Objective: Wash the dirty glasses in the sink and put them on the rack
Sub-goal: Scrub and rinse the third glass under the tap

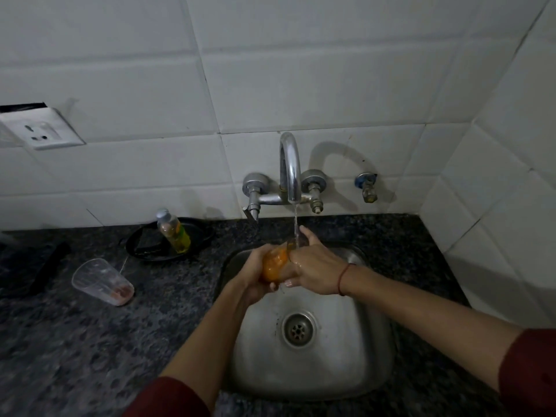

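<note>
- A second glass with reddish dregs lies on its side on the counter, left of the sink.
- A bottle stands on a black dish.
- Under the running tap, the left grip clasps the orange-tinted held glass and the right grip wraps its far end.

Brushed, matt stainless steel is being shown by the sink; light is being reflected by the glossy chromed tap. Speckled polished stone is being presented by the desk, glazed white tiles by the wall. A clear tumbler and a transparent plastic bottle are being carried there. A wet, glossy, orange-tinted glass is being gripped by the left hand and right hand.
</note>
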